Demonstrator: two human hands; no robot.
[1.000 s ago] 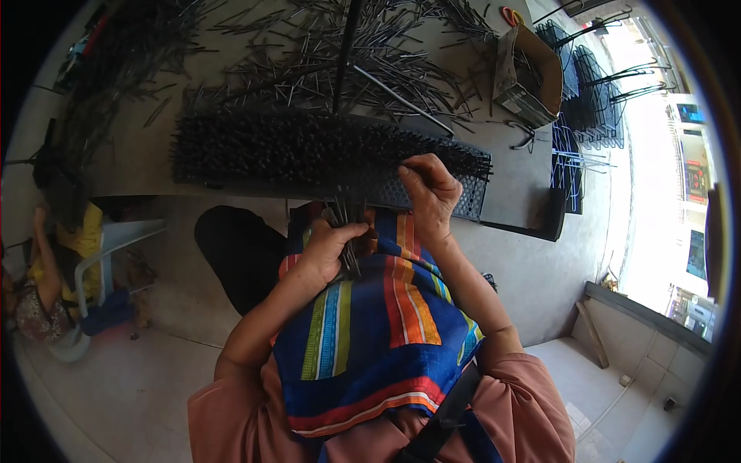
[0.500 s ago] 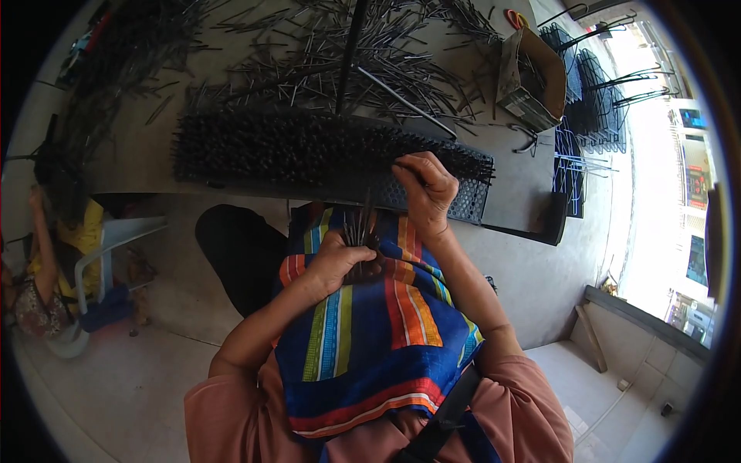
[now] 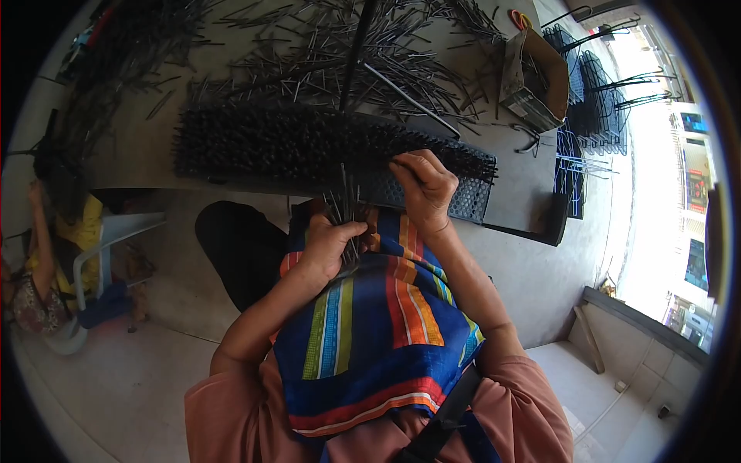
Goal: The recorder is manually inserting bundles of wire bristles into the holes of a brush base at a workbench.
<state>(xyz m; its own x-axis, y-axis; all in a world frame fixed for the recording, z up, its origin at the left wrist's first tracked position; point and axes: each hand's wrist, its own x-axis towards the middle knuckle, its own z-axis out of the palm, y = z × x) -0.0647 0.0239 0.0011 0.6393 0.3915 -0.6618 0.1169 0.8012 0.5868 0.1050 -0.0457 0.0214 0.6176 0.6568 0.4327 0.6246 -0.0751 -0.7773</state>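
Observation:
My left hand (image 3: 328, 245) is closed around a bundle of thin dark rods (image 3: 345, 193). Their upper ends fan out in front of the near edge of a long perforated tray (image 3: 468, 205). Most of this tray is densely filled with upright dark rods (image 3: 255, 147), while bare holes show along its near right part. Over that bare part is my right hand (image 3: 429, 189), thumb and fingers pinched together. Whatever is between those fingertips is too small or hidden to make out. A striped colourful cloth (image 3: 378, 309) covers my lap beneath both hands.
Many loose dark rods (image 3: 386, 73) lie heaped on the table behind the tray. An open cardboard box (image 3: 532, 81) stands at the right, with orange-handled scissors (image 3: 519, 18) beyond it. Wire racks (image 3: 598, 100) hang past the right edge. Another person's arm (image 3: 42, 239) shows at far left.
My left hand has risen slightly and moved toward the tray, so the rods it holds now reach up against the tray's near edge. My right hand has barely shifted.

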